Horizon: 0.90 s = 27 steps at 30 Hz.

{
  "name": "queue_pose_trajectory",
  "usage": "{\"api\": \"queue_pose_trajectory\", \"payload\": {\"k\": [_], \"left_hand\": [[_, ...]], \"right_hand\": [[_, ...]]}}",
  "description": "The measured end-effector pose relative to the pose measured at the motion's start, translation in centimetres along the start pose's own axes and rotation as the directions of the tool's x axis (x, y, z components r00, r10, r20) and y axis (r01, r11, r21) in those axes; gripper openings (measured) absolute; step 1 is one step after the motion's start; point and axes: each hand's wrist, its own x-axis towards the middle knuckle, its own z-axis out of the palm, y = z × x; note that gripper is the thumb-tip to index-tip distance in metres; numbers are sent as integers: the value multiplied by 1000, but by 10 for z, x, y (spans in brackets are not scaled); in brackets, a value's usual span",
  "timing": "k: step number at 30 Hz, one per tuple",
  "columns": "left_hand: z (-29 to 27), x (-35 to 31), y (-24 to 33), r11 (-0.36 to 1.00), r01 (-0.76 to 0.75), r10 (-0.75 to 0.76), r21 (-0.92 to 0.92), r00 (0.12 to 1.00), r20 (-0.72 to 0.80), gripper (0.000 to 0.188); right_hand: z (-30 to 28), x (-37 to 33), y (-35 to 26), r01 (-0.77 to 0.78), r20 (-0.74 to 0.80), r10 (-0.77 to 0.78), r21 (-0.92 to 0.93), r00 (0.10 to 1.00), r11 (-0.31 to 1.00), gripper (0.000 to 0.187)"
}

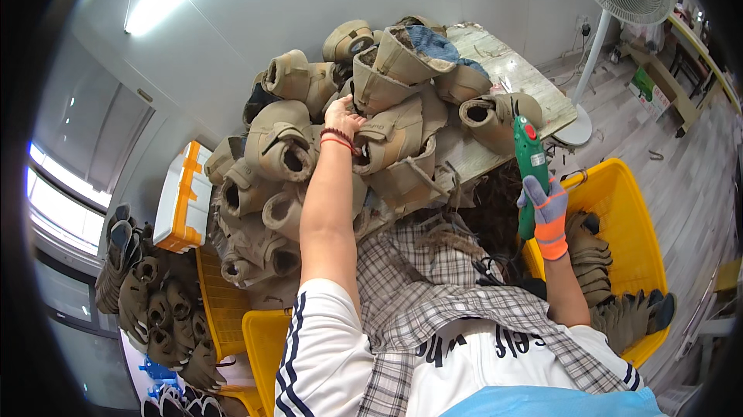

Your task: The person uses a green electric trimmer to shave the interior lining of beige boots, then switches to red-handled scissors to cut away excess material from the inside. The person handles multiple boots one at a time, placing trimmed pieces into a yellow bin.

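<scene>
My bare left hand [344,118], with a red bracelet at the wrist, reaches into a heap of khaki boot uppers. Its fingers are partly spread against the uppers, and I make out no firm grip. Just right of it lies a tan upper [391,134] on its side; above stands a tall upper [395,61] with a blue patch. My right hand [548,212], in a grey and orange glove, is closed around a green handheld power tool [531,150]. The tool points upward beside a single upper [495,119] at the table's right part. Its working tip is hard to make out.
The pale worktop [534,80] carries the heap and scraps. A yellow crate [638,216] of stacked uppers stands at the right, a floor fan [592,53] behind it. More yellow crates [263,339], a white and orange box [184,196] and piled uppers [159,312] are at the left.
</scene>
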Motion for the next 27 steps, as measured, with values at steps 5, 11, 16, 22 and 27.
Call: {"api": "queue_pose_trajectory", "payload": {"k": [5, 11, 16, 22, 27], "left_hand": [[5, 37, 12, 939, 93, -168, 331, 965, 203, 38], [18, -26, 50, 757, -653, 547, 6, 640, 540, 13], [0, -152, 100, 817, -547, 542, -184, 620, 567, 20], [-72, -214, 115, 906, -233, 397, -354, 758, 518, 27], [-105, -220, 81, 904, -194, 363, -381, 818, 447, 34]], "right_hand": [[0, 5, 15, -84, -35, 83, -32, 996, 996, 30], [14, 6, 16, -90, 53, 96, -105, 994, 990, 33], [27, 4, 8, 63, 111, -34, -269, 993, 961, 48], [46, 3, -15, 697, 349, -657, -605, 668, 386, 61], [53, -16, -42, 748, 491, -687, -654, 536, 116, 65]]}}
